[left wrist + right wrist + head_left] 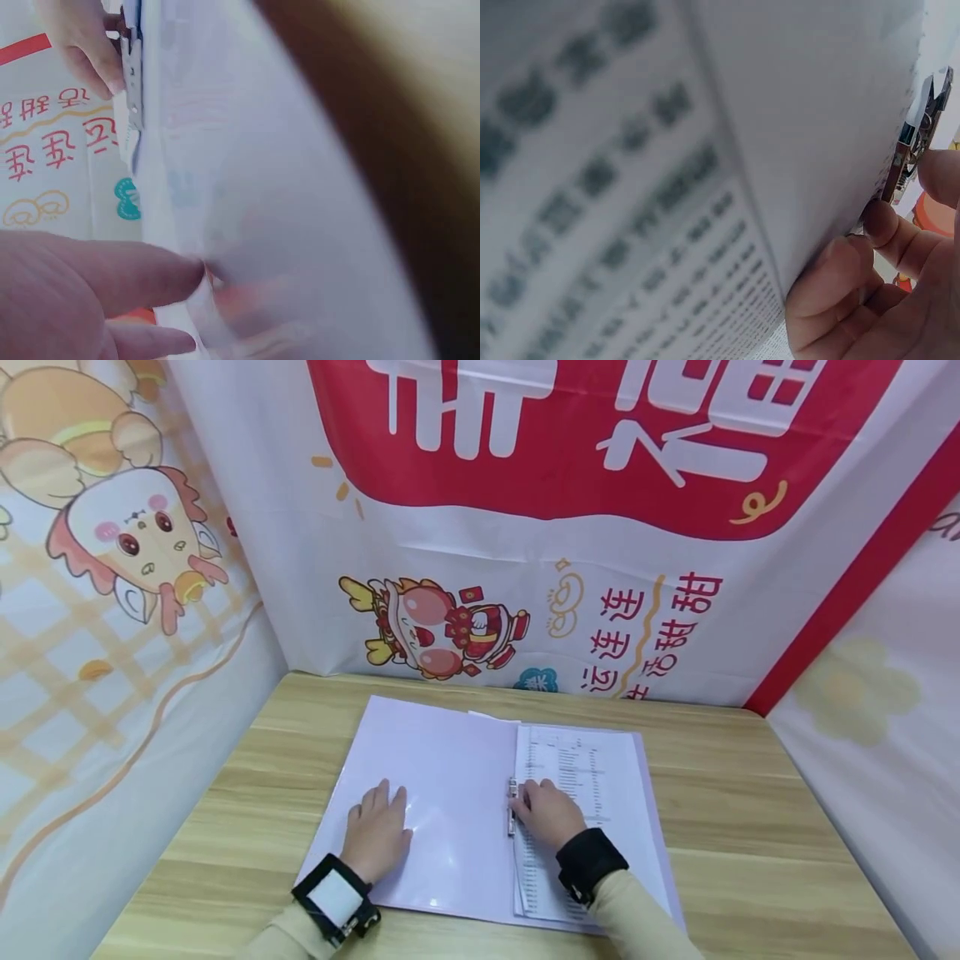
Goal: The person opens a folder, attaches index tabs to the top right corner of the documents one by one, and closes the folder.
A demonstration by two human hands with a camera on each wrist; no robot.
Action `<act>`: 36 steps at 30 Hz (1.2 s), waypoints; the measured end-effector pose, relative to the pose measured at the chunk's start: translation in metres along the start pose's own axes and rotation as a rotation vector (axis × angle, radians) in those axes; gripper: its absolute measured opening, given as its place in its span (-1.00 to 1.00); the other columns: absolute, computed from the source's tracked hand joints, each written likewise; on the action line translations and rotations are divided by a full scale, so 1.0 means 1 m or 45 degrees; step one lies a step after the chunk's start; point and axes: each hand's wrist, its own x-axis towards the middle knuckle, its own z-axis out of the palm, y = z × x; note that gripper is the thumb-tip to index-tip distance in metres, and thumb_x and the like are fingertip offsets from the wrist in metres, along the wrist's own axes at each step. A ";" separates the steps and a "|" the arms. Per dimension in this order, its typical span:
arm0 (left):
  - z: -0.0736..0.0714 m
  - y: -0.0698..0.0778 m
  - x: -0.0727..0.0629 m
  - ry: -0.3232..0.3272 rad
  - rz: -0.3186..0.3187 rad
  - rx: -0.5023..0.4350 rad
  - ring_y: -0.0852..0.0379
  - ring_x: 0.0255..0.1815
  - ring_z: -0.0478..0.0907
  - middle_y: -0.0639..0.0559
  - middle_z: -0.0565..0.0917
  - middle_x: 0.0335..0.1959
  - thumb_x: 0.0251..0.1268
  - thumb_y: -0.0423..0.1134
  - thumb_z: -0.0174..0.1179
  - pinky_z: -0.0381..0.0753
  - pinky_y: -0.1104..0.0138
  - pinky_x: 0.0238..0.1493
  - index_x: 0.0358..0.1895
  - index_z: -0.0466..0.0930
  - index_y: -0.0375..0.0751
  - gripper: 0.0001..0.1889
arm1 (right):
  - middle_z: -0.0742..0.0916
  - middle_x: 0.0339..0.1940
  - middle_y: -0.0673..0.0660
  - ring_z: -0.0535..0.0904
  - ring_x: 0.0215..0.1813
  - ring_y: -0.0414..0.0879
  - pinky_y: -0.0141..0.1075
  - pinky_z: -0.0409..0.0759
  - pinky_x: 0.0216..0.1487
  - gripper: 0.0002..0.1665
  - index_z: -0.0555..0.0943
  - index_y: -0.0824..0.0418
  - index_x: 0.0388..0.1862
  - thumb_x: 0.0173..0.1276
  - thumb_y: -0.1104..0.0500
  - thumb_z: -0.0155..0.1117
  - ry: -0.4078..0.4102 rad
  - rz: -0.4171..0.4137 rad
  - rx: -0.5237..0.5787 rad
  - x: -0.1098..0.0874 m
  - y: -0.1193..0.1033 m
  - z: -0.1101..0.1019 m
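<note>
A light purple folder lies spread wide on the wooden table. My left hand rests on its left cover with the fingers extended; in the left wrist view, thumb and fingertip touch the glossy surface. At the spine sits a metal clip, beside a stack of printed sheets on the right side. My right hand pinches the clip, its other fingers curled against the sheets. In the right wrist view, thumb and forefinger are at the clip, close to the paper's edge.
The wooden table top extends on both sides of the folder. A printed cloth hangs along the table's back edge, with further cloths at left and right. Each wrist wears a black strap.
</note>
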 end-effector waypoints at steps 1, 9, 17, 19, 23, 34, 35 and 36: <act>0.000 0.005 0.002 -0.008 0.004 0.007 -0.36 0.34 0.30 -0.46 0.36 0.35 0.13 -0.24 0.35 0.34 -0.25 0.19 0.28 0.43 -0.46 -0.36 | 0.45 -0.51 0.03 0.35 -0.51 -0.10 -0.28 0.26 -0.50 -0.65 0.44 0.06 -0.46 0.42 -0.11 0.21 0.003 -0.008 -0.003 0.000 -0.001 0.001; 0.005 0.050 0.024 -0.010 0.079 0.093 -0.25 0.34 0.34 -0.30 0.44 0.35 0.10 -0.07 0.41 0.34 -0.15 0.20 0.25 0.51 -0.30 -0.35 | 0.45 -0.52 0.03 0.34 -0.54 -0.10 -0.27 0.27 -0.52 -0.61 0.42 0.08 -0.48 0.40 -0.13 0.22 0.017 -0.053 -0.001 0.000 -0.013 0.008; 0.009 0.080 0.026 -0.069 0.147 0.041 -0.25 0.38 0.37 -0.28 0.48 0.34 0.12 0.12 0.36 0.14 -0.29 0.39 0.25 0.51 -0.34 -0.27 | 0.48 -0.53 0.05 0.35 -0.54 -0.12 -0.24 0.35 -0.49 -0.71 0.45 0.16 -0.50 0.38 0.07 0.22 0.052 -0.151 0.045 0.003 -0.017 0.011; 0.010 0.081 0.024 -0.085 0.158 0.043 -0.25 0.39 0.37 -0.29 0.48 0.33 0.11 0.15 0.36 0.07 -0.32 0.41 0.25 0.51 -0.33 -0.26 | 0.48 -0.53 0.04 0.35 -0.53 -0.13 -0.25 0.35 -0.48 -0.73 0.44 0.14 -0.52 0.36 0.11 0.22 0.042 -0.158 0.070 0.003 -0.017 0.011; 0.013 0.079 0.020 -0.108 0.144 0.045 -0.28 0.41 0.34 -0.31 0.47 0.33 0.07 0.16 0.37 0.01 -0.35 0.42 0.24 0.52 -0.29 -0.25 | 0.47 -0.53 0.00 0.35 -0.52 -0.16 -0.30 0.34 -0.47 -0.74 0.44 0.11 -0.51 0.36 0.10 0.22 -0.005 -0.158 0.108 0.003 -0.017 0.010; 0.015 0.075 0.016 -0.115 0.162 0.011 -0.31 0.44 0.29 -0.33 0.46 0.34 0.04 0.00 0.43 0.05 -0.30 0.43 0.22 0.51 -0.38 -0.28 | 0.63 -0.59 0.15 0.50 -0.58 -0.02 -0.14 0.44 -0.57 -0.45 0.59 0.24 -0.52 0.28 -0.24 0.23 0.096 0.066 -0.061 0.010 -0.044 0.016; 0.014 0.074 0.017 -0.114 0.164 0.007 -0.31 0.44 0.29 -0.34 0.45 0.34 0.04 -0.05 0.44 0.10 -0.26 0.44 0.22 0.50 -0.41 -0.29 | 0.63 -0.62 0.15 0.49 -0.61 -0.01 -0.14 0.43 -0.60 -0.44 0.59 0.23 -0.56 0.26 -0.25 0.23 0.106 0.089 -0.096 0.012 -0.047 0.017; 0.013 0.072 0.018 -0.111 0.166 -0.004 -0.31 0.44 0.28 -0.36 0.44 0.34 0.04 -0.09 0.44 0.14 -0.22 0.44 0.22 0.49 -0.44 -0.30 | 0.62 -0.65 0.14 0.48 -0.63 -0.01 -0.14 0.41 -0.62 -0.44 0.57 0.21 -0.62 0.24 -0.24 0.23 0.116 0.107 -0.124 0.015 -0.049 0.018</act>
